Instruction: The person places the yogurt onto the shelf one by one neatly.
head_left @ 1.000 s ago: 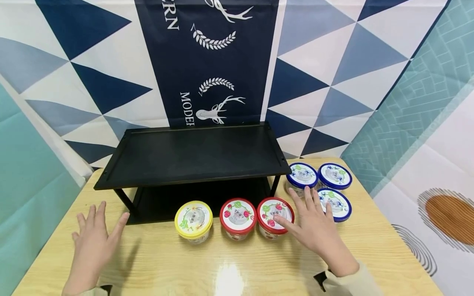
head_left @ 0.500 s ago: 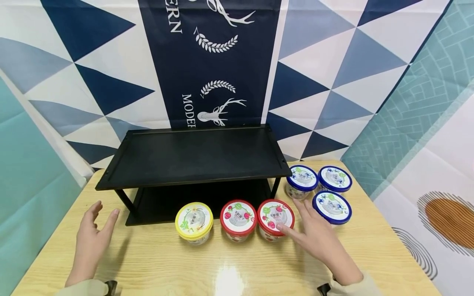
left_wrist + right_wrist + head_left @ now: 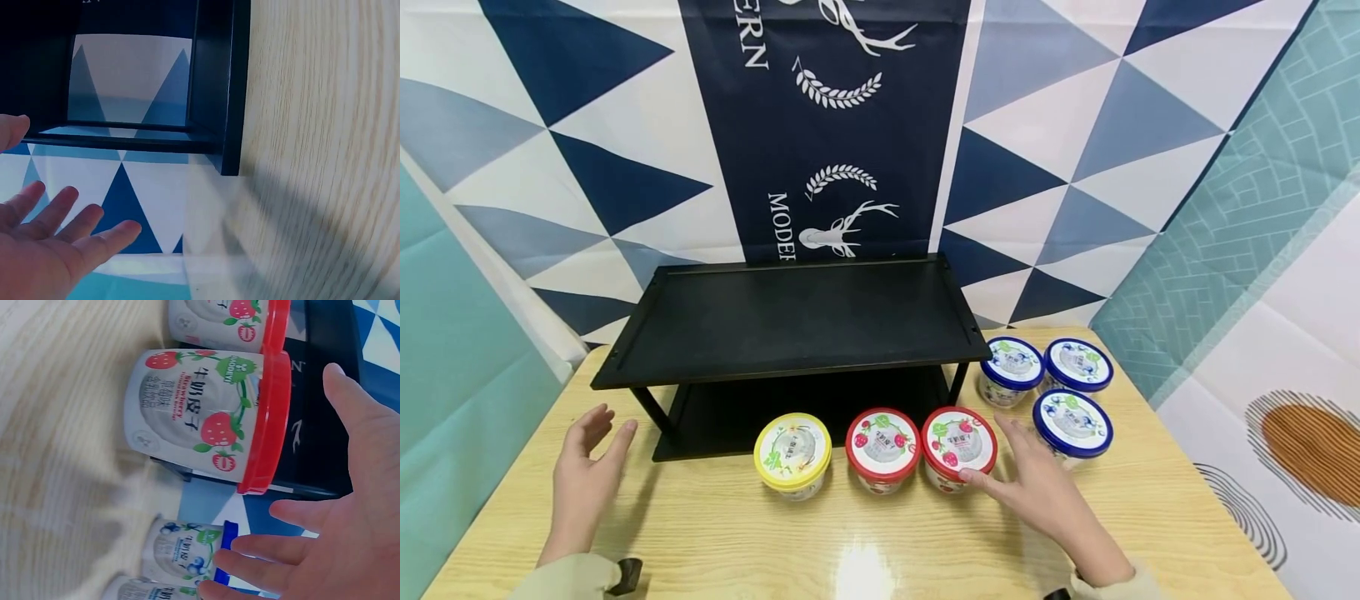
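My right hand (image 3: 1037, 483) is at the right side of a strawberry tub with a red lid (image 3: 958, 439), its thumb near the front of the lid. The right wrist view shows this hand (image 3: 350, 544) with fingers spread and a gap between it and the strawberry tub (image 3: 194, 419). Left of that tub stand a second red-lidded tub (image 3: 882, 446) and a yellow-lidded tub (image 3: 792, 450), in a row. My left hand (image 3: 583, 475) hovers over the table's left side, fingers loosely bent and holding nothing. The left wrist view has this hand (image 3: 56, 244) beside the black shelf (image 3: 234, 94).
A two-tier black shelf (image 3: 797, 321) stands at the back against a patterned cloth (image 3: 857, 125). Blue-lidded tubs cluster right of it: one at the back left (image 3: 1011, 364), one at the back right (image 3: 1078, 364) and one in front (image 3: 1072, 422). Everything stands on a wooden table (image 3: 737, 533).
My right hand has drawn back slightly from over the front blue-lidded tub and lowered beside the right strawberry tub. The left hand's fingers have bent from spread to loosely curled. The tubs stay in place.
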Demonstrator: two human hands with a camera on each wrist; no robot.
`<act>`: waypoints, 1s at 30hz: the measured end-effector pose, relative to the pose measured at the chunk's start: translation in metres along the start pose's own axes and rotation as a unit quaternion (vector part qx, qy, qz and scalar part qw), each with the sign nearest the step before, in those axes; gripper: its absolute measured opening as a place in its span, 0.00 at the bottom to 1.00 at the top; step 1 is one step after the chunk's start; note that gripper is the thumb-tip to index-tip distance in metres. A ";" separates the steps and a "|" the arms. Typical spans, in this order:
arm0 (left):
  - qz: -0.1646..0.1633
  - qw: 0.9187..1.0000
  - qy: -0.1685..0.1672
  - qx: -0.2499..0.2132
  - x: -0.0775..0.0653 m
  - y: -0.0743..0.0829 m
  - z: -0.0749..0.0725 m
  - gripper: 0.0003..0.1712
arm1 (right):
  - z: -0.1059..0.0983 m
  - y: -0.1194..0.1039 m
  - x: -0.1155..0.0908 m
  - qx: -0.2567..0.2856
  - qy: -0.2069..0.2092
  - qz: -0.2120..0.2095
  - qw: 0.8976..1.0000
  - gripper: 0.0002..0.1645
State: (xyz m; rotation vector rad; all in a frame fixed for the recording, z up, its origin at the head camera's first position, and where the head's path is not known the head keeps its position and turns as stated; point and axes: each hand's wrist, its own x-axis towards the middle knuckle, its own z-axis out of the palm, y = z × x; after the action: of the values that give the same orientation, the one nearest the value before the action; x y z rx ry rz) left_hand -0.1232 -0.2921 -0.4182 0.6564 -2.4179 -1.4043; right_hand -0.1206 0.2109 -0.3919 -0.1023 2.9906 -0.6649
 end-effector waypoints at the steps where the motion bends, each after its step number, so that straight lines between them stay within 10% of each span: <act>1: 0.001 1.000 0.007 -0.003 0.001 -0.001 0.001 0.39 | 0.001 0.001 0.000 0.000 0.000 0.002 1.000 0.64; 8: 0.037 0.997 0.056 -0.032 0.005 -0.012 0.008 0.32 | 0.008 0.005 0.000 0.005 -0.001 0.006 1.000 0.65; 30: 0.040 0.997 0.051 -0.051 0.013 -0.003 0.024 0.32 | 0.033 0.017 0.010 0.129 -0.021 0.049 0.990 0.69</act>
State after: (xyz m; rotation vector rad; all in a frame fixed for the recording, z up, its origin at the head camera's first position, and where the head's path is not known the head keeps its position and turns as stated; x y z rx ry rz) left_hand -0.1444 -0.2822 -0.4325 0.5850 -2.2523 -1.4154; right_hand -0.1287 0.2119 -0.4296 0.0449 2.8179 -1.0158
